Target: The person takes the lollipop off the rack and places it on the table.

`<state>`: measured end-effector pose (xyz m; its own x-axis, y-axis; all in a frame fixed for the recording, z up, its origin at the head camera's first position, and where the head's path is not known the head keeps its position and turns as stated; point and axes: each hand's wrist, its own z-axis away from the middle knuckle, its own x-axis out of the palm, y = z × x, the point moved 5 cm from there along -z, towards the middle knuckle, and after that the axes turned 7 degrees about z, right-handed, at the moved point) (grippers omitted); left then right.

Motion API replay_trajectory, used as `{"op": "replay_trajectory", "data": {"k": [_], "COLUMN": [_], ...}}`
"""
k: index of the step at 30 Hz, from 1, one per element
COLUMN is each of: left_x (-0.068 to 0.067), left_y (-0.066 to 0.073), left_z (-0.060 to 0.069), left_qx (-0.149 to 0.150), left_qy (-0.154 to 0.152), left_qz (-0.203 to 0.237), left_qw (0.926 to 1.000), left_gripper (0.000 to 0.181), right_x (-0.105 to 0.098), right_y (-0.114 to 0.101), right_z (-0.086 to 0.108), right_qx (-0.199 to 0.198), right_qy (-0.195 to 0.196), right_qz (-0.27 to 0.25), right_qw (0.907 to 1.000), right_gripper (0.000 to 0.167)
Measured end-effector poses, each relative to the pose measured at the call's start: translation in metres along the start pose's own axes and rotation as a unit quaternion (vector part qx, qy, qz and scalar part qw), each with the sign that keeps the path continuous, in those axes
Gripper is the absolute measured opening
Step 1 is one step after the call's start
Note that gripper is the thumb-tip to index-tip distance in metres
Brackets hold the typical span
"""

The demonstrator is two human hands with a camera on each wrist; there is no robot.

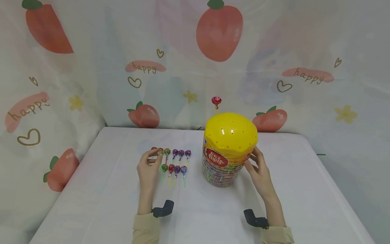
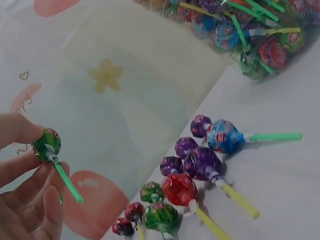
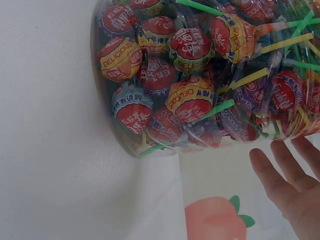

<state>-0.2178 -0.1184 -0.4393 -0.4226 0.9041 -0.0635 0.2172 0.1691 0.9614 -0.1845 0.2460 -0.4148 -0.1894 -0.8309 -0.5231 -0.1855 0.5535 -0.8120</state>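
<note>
My left hand (image 1: 148,169) pinches a green-wrapped lollipop (image 2: 47,145) between thumb and fingers, its green stick pointing down. Below it, two rows of lollipops lie on the table: a back row with purple ones (image 1: 181,153) and a front row with a red one (image 1: 171,168) and a blue one (image 1: 183,170). To the right stands a clear jar (image 1: 220,176) packed with lollipops, topped by a yellow lid (image 1: 231,132). My right hand (image 1: 260,174) is at the jar's right side with loosely bent fingers; whether the fingertips touch it, I cannot tell.
A red lollipop (image 1: 216,101) stands upright at the back of the yellow lid. The white table (image 1: 106,203) meets a printed cloth backdrop (image 1: 176,44) behind and at the sides. Black wrist mounts (image 1: 164,208) sit on both forearms.
</note>
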Motion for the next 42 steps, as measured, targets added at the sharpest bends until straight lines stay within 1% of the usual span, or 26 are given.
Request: {"op": "replay_trajectory", "data": {"k": [2, 5, 8, 11, 15, 20, 24, 30, 36, 38, 42], "left_x": [-0.005, -0.011, -0.018, -0.023, -0.025, -0.023, -0.021, -0.019, -0.015, -0.015, -0.014], "left_y": [-0.008, -0.020, -0.031, -0.040, -0.051, -0.063, -0.069, -0.072, -0.068, -0.066, -0.065], "left_z": [-0.002, -0.003, -0.004, -0.004, -0.004, -0.004, -0.006, -0.007, -0.005, -0.004, -0.004], "left_qx": [-0.013, -0.035, -0.054, -0.071, -0.090, -0.110, -0.104, -0.082, -0.058, -0.054, -0.056], "left_qy": [-0.001, -0.010, -0.015, -0.011, -0.018, -0.032, -0.031, -0.025, -0.027, -0.027, -0.026], "left_qz": [-0.015, -0.040, -0.074, -0.106, -0.115, -0.106, -0.122, -0.161, -0.197, -0.201, -0.201], "left_qw": [0.9998, 0.9985, 0.9957, 0.9917, 0.9891, 0.9878, 0.9866, 0.9832, 0.9783, 0.9777, 0.9777], "left_gripper": [0.024, 0.025, 0.026, 0.026, 0.026, 0.027, 0.026, 0.026, 0.026, 0.026, 0.027], "right_x": [0.000, 0.000, 0.000, 0.000, 0.000, 0.000, 0.000, 0.000, 0.001, 0.001, 0.000], "right_y": [0.000, 0.001, 0.001, 0.000, -0.001, -0.002, -0.002, -0.001, -0.001, -0.001, -0.001], "right_z": [0.000, 0.000, 0.001, 0.001, 0.001, 0.001, 0.000, 0.000, 0.000, 0.000, 0.000], "right_qx": [0.001, 0.004, 0.005, 0.001, -0.002, -0.004, -0.003, -0.001, -0.003, -0.003, -0.004], "right_qy": [-0.001, -0.001, 0.000, 0.000, 0.001, 0.001, 0.001, 0.001, 0.000, -0.001, 0.001], "right_qz": [0.001, 0.004, 0.005, 0.005, 0.003, 0.001, 0.003, 0.005, 0.004, 0.003, 0.002], "right_qw": [1.0000, 1.0000, 1.0000, 1.0000, 1.0000, 1.0000, 1.0000, 1.0000, 1.0000, 1.0000, 1.0000], "right_gripper": [0.062, 0.062, 0.061, 0.062, 0.062, 0.062, 0.062, 0.062, 0.061, 0.061, 0.062]}}
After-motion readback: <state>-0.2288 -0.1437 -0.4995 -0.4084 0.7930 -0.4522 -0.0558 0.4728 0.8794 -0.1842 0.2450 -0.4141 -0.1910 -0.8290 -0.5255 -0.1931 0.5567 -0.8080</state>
